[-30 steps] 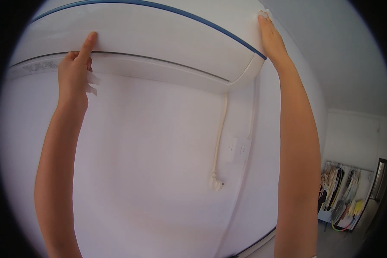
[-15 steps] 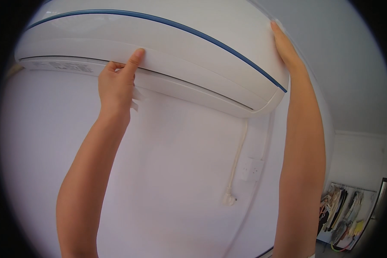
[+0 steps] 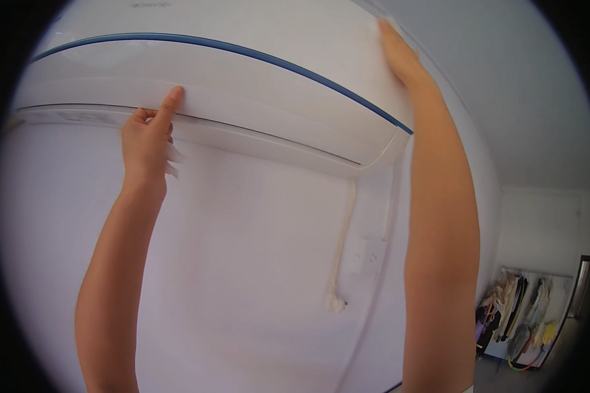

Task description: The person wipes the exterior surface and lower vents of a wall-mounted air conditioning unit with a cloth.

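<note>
A white wall-mounted air conditioner (image 3: 255, 98) with a blue curved trim strip (image 3: 255, 56) fills the upper part of the head view. My left hand (image 3: 147, 141) is closed at its lower front edge, thumb pressed on the front panel and fingers curled at the dark slot underneath. Pale, thin, tissue-like ends (image 3: 174, 157) stick out beside that hand; how they are held is hidden. Higher up, my right hand (image 3: 400, 52) lies against the unit's right end, fingers stretched out along it and the far side of the hand out of sight.
A white power cord (image 3: 344, 229) hangs from the unit, its plug (image 3: 335, 302) dangling loose. Beside it a wall socket (image 3: 368, 254) sits on the pale wall (image 3: 242, 281). At the lower right, clothes (image 3: 511, 308) hang on a rack.
The view has shifted, so the air conditioner and both arms appear farther left. Dark marks on the unit's upper front have come into sight. Both hands keep nearly the same places on it.
</note>
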### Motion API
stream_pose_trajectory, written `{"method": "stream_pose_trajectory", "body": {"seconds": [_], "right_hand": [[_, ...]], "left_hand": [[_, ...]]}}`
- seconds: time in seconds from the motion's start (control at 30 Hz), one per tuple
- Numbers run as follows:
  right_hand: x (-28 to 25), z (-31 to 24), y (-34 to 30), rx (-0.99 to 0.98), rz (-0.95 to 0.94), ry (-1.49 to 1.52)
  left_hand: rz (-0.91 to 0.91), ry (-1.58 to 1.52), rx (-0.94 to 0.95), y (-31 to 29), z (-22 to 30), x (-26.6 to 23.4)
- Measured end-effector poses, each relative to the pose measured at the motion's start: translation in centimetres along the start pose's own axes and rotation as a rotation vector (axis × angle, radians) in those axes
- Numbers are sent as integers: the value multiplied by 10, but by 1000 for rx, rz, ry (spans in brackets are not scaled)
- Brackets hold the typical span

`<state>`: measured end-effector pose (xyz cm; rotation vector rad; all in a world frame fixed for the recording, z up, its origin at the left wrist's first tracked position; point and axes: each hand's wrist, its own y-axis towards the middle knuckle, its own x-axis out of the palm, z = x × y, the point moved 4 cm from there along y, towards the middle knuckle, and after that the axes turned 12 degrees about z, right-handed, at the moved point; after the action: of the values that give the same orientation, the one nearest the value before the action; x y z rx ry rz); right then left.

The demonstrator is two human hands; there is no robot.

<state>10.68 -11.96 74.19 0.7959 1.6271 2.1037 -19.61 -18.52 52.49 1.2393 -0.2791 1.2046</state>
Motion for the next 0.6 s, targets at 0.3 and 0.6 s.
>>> {"method": "stream_pose_trajectory", "body": {"seconds": [0.3,0.6], "right_hand": [[-17,64,10,186,47,228],[-38,56,-76,48,24,448]], "left_hand": [[-57,-55,-47,-6,4,7],[-46,-5,-28,1,2,2]]}}
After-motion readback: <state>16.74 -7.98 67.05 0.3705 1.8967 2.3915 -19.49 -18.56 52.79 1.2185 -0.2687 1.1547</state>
